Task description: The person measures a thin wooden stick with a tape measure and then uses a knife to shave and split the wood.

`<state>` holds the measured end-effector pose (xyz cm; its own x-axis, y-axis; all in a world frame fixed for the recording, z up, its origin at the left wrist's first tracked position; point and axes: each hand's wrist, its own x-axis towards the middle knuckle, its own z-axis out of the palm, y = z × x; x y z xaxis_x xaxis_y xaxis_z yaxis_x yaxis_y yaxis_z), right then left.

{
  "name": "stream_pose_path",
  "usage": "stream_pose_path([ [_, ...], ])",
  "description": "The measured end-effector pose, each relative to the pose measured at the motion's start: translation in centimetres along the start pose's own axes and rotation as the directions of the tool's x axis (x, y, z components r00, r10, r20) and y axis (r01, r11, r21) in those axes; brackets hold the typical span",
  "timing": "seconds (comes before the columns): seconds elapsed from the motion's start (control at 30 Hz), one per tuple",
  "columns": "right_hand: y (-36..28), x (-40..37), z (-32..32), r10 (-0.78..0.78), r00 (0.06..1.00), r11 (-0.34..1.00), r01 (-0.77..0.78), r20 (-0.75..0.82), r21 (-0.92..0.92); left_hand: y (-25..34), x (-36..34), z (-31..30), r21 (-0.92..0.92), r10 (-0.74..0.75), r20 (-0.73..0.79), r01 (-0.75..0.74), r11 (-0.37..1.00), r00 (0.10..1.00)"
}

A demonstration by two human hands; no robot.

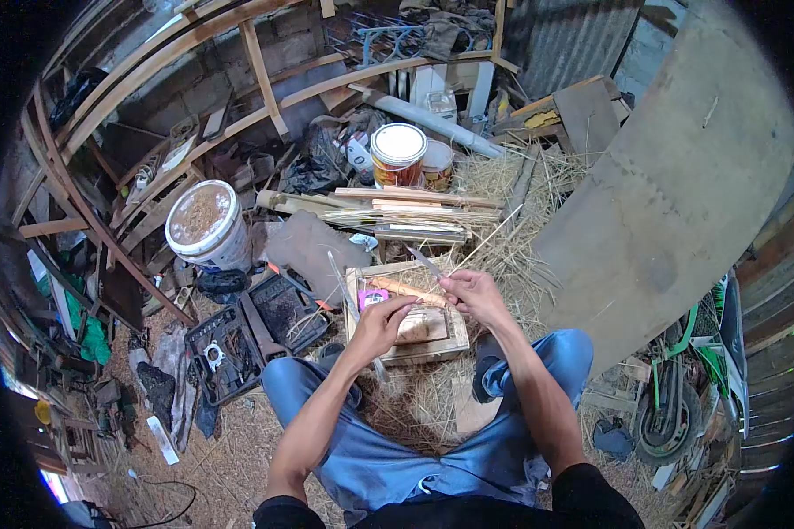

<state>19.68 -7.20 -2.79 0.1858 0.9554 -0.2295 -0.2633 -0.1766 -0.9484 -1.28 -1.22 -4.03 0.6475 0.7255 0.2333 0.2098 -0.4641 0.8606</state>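
My right hand (473,297) is closed round a knife, whose blade (425,261) points up and to the left. My left hand (382,326) is closed at the fingertips, near the lower edge of a low wooden box (457,342); what it pinches is too small to make out. Between the hands, a light brown carved wooden piece (401,287) lies slantwise over the box, its right end close to my right hand. A pink object (372,298) rests at the box's left side. A thin straw (478,249) rises near my right hand.
Left of the box lie an open tool case (225,353) and a white bucket (206,225). Beyond are wood strips (415,207), a lidded paint bucket (398,152) and loose straw (520,256). A large board (662,194) leans at the right, above a motorbike wheel (669,423).
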Motion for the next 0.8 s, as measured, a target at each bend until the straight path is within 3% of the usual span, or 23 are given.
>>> stream_pose_path([
  [0.07,-0.2,0.2,-0.3,0.016,0.997,0.996,-0.023,-0.079,-0.08,-0.1,-0.1,-0.2,0.01,-0.028,0.015,0.028,1.0,0.999],
  [0.2,0.1,0.6,-1.2,-0.01,0.999,0.993,0.005,-0.039,-0.118,0.1,0.0,-0.3,-0.035,0.015,0.002,-0.015,0.999,1.0],
  [0.27,0.6,0.8,-1.4,-0.053,0.996,0.971,0.033,-0.078,-0.236,0.1,-0.3,-0.5,-0.046,0.034,-0.006,-0.035,0.998,0.999],
  [0.3,0.3,0.8,-2.0,-0.052,0.996,0.97,0.033,-0.075,-0.239,0.6,-0.3,-1.1,-0.015,-0.06,0.023,0.06,0.998,0.998],
  [0.33,-0.3,0.9,-3.3,-0.113,0.977,0.963,0.063,-0.182,-0.261,0.9,-0.3,-1.6,0.019,-0.153,0.05,0.153,0.988,0.987],
  [0.37,-0.8,0.7,-4.6,-0.173,0.943,0.954,0.088,-0.285,-0.287,-0.1,-0.7,-2.1,0.016,-0.155,0.049,0.155,0.988,0.987],
  [0.43,-1.4,0.5,-6.5,-0.162,0.949,0.954,0.08,-0.271,-0.289,-1.7,-1.7,-3.7,-0.066,-0.063,-0.015,0.062,0.996,0.998],
  [0.47,-1.7,0.8,-7.0,-0.163,0.953,0.949,0.081,-0.255,-0.305,-1.5,-2.1,-4.1,-0.017,-0.137,0.013,0.138,0.99,0.99],
  [0.57,-0.6,0.7,-7.1,-0.16,0.942,0.977,0.108,-0.295,-0.185,-2.7,-2.2,-3.2,0.079,0.01,-0.033,-0.007,0.997,0.999],
  [0.63,-0.9,0.6,-8.9,-0.192,0.928,0.966,0.121,-0.32,-0.23,-3.2,-2.3,-4.4,0.077,-0.06,0.013,0.059,0.995,0.998],
  [0.7,-2.3,0.2,-10.9,-0.27,0.732,0.961,0.239,-0.626,-0.136,-2.9,-2.7,-5.4,0.088,-0.131,0.052,0.126,0.988,0.99],
  [0.73,-2.3,0.1,-10.3,-0.271,0.733,0.961,0.244,-0.624,-0.13,-2.3,-2.9,-5.8,0.041,-0.177,0.036,0.176,0.984,0.984],
  [0.8,-2.0,-0.7,-8.2,-0.331,0.818,0.94,0.247,-0.47,-0.233,-1.7,-2.4,-5.5,0.006,-0.214,0.033,0.214,0.977,0.976],
])
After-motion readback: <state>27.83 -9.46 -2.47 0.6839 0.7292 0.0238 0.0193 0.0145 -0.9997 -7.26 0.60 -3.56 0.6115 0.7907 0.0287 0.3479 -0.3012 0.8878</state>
